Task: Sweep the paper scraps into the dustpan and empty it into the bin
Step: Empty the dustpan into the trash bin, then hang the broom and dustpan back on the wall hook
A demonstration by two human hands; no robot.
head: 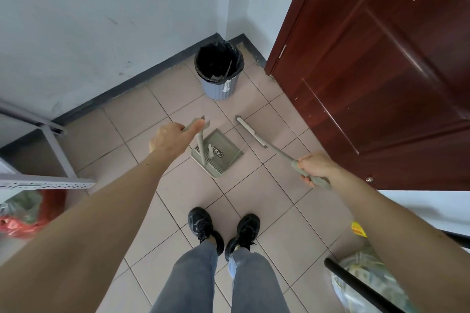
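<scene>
L hand (pixel 169 138) grip closed on dustpan (pixel 217 152) handle top, steadies pan flat on floor, mouth twd 1 o'clock.
R hand (pixel 314 166) grip closed on broom (pixel 254 133) handle; head lifted, at pan's 1 o'clock.
Scraps (pixel 216 152): approx 2 in pan, none seen on floor.
Bin (pixel 220 68) x1, 12 o'clock, lined, open; prob ready for the emptying.

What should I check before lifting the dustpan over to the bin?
1. Left hand grips the dustpan handle: ok.
2. Paper scraps lie inside the dustpan: ok.
3. No scraps left on the floor: ok in the visible part.
4. Bin is open, liner in place: ok.
5. Broom, held by the right hand, is clear of the path to the bin: ok.
6. Scraps will stay in when lifted: cannot tell.
</scene>
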